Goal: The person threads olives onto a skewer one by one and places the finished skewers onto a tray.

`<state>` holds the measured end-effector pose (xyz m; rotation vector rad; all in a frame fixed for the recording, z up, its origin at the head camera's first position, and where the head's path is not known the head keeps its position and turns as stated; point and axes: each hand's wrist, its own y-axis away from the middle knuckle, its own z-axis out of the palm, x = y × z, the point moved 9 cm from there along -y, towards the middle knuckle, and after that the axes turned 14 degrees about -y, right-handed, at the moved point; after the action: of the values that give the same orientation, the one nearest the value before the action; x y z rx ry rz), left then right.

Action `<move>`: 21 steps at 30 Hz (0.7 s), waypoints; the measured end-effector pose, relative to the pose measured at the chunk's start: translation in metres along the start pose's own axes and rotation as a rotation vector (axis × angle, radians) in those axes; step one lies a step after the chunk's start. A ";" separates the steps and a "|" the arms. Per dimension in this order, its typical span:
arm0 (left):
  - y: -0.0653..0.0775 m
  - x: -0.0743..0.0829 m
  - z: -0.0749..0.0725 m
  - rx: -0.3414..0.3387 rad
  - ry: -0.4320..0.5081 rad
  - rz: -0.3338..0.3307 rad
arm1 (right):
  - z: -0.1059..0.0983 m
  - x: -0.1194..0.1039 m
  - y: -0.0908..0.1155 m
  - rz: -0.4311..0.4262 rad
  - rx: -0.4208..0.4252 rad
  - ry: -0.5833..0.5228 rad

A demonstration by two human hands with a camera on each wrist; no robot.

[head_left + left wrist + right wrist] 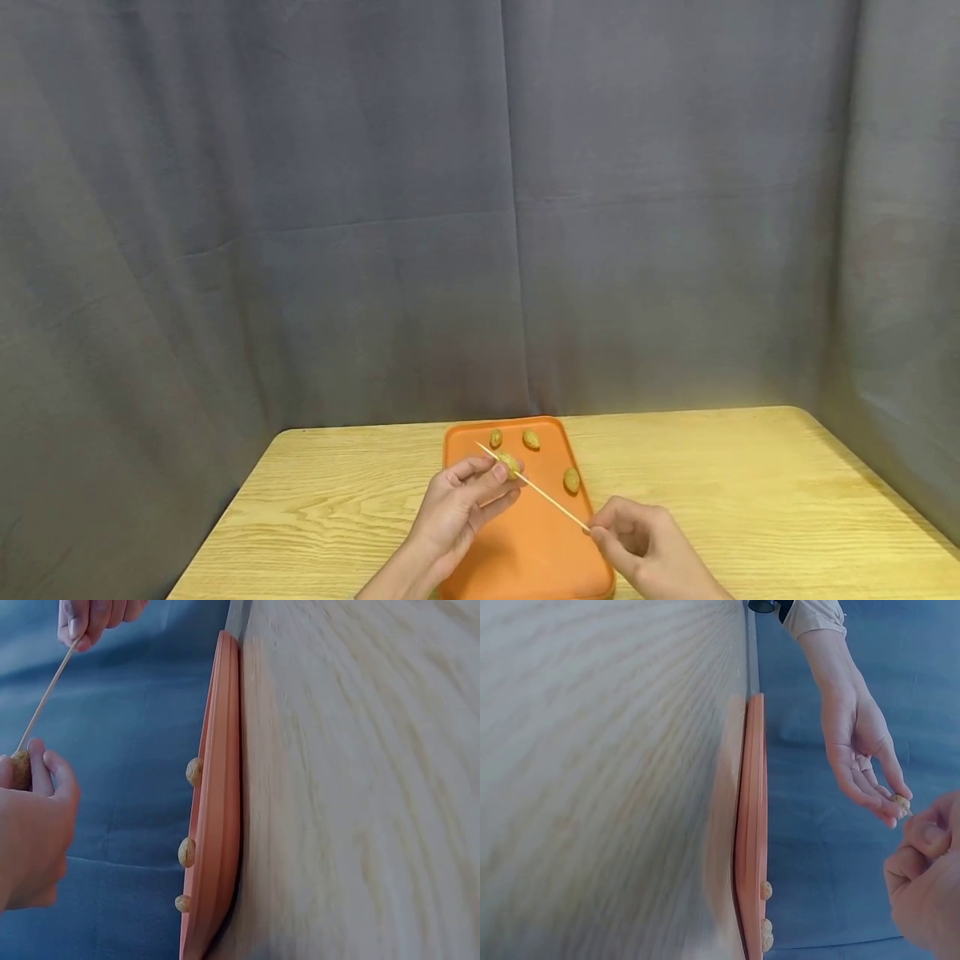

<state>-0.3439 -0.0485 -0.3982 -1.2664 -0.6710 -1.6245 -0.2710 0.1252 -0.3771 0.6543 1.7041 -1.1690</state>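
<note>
In the head view, my left hand pinches a rough, brownish-yellow oval ball between thumb and fingers, above the orange tray. A thin wooden skewer runs through the ball, with its pointed end showing on the far left side. My right hand grips the skewer's other end between thumb and forefinger. The left wrist view shows the ball partly covered by my left fingers, and the skewer slanting up to my right hand.
On the tray's far part lie a small ball and a larger one. Another ball sits by its right edge. The tray rests on a light wood table, with a grey curtain behind it.
</note>
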 end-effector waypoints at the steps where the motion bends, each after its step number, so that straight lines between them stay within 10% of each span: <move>1: 0.001 0.000 0.001 -0.001 0.001 0.000 | 0.000 -0.001 0.000 -0.006 0.003 0.010; 21: 0.002 -0.002 0.006 0.027 -0.028 0.010 | 0.012 -0.020 -0.018 0.109 0.116 0.025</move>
<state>-0.3396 -0.0438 -0.3984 -1.2732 -0.7006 -1.5873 -0.2726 0.1084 -0.3530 0.8264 1.6094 -1.1927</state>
